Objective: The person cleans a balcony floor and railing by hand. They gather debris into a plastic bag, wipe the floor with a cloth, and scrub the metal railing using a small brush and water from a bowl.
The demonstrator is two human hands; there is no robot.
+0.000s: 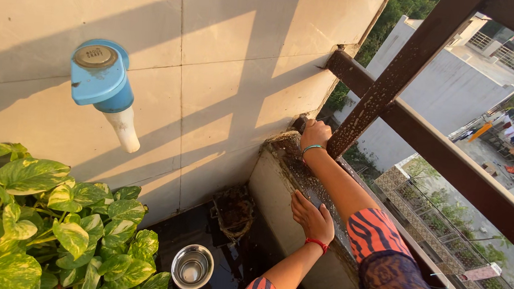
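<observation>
While the left hand (312, 218) lies flat and open against the inner edge of the wet ledge (295, 165), a small steel bowl (192, 267) stands below it on the dark floor, beside a leafy plant (40, 226). Farther, the right hand (315, 133) rests on the ledge's far corner, under the rusty railing (394, 81); whether its fingers grip something, I cannot tell.

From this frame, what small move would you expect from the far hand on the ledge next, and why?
Probably a short sweep of the right hand back along the wet ledge toward the left hand. It sits closed at the corner by the wall; the ledge top looks wet and grimy, and the left hand rests flat on its edge.
</observation>
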